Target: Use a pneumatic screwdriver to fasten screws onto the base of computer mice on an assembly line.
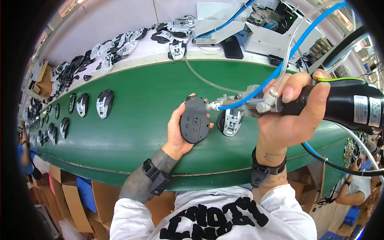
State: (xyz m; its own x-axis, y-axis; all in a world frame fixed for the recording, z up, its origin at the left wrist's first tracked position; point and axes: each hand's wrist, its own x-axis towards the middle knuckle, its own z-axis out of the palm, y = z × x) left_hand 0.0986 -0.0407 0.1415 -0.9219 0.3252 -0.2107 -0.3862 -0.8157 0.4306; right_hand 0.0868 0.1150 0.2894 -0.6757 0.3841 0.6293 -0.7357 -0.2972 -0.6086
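A black computer mouse [195,125] lies in my left hand [176,132], its flat underside turned up and my fingers wrapped around its edges. My right hand [294,120] grips a black powered screwdriver [348,98], held level, with clear and blue tubes joined to its metal front. The screwdriver's nose [212,106] points left at the upper right edge of the mouse. Whether the two touch, I cannot tell. Just right of that mouse, partly behind the screwdriver, a grey and black mouse shell [232,122] rests on the green belt [136,132].
Several mouse shells [105,104] sit on the belt at the left. More white and black parts [128,42] line the pale ledge behind it. A dark phone [233,47] and white boxes stand at the back. A blue hose [296,46] arches over the right side. Another person [356,192] sits far right.
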